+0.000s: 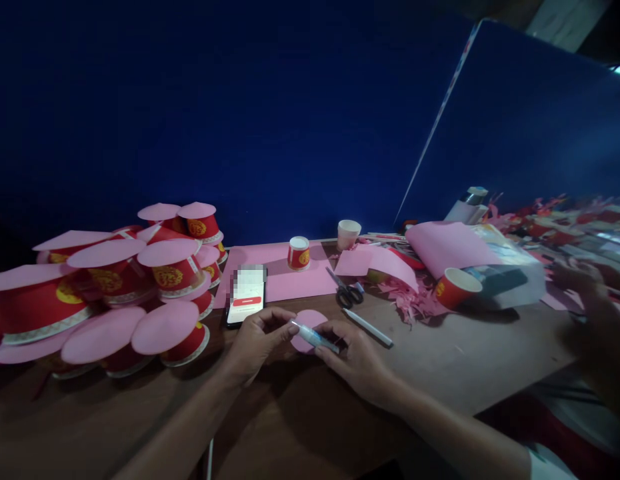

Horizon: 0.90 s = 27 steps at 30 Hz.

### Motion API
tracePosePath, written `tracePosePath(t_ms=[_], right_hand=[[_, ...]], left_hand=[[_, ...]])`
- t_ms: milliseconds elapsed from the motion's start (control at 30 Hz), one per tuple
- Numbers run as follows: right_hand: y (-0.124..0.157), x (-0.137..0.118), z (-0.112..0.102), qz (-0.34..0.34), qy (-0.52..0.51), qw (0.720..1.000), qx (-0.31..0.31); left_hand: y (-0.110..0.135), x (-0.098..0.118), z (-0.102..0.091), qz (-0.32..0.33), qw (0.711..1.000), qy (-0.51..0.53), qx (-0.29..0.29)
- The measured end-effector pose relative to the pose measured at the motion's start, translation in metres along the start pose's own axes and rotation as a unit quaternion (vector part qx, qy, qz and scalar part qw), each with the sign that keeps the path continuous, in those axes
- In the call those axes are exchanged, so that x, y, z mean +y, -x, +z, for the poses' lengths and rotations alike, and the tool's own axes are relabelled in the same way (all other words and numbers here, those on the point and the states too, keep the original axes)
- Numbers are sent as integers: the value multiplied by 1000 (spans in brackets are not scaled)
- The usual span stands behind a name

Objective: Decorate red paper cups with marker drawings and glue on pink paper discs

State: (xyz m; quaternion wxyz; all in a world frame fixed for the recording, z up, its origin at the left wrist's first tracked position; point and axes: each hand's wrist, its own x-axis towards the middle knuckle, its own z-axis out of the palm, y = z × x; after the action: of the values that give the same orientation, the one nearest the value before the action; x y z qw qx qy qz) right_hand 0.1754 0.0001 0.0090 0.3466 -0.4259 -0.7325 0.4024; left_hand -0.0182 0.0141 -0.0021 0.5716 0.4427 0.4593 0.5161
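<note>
My left hand [257,340] pinches the left edge of a small pink paper circle [310,320] just above the wooden table [440,360]. My right hand [353,357] is closed round a thin white glue tube [315,337] whose tip lies over the circle. Both hands meet at the middle of the view, close to a phone [246,293] lying face up.
A pile of red paper cups with pink paper lids [115,287] fills the left. Behind lie pink sheets [290,270], scissors [346,290], a pen [373,327], loose cups [455,287] and paper scraps. Another person's hand [577,277] works at the right. Blue panels stand behind.
</note>
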Motion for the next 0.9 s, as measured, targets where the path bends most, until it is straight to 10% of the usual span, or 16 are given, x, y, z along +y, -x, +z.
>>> tracePosePath(t_ms=[667,900], right_hand=[[3,2,3,-1,5,1000,-21],[-11,48,-70,30,272,957,101]], left_hand=[[8,-1,9,-27,995,-81,-57],[2,-3,4,39,997,-68,-13]])
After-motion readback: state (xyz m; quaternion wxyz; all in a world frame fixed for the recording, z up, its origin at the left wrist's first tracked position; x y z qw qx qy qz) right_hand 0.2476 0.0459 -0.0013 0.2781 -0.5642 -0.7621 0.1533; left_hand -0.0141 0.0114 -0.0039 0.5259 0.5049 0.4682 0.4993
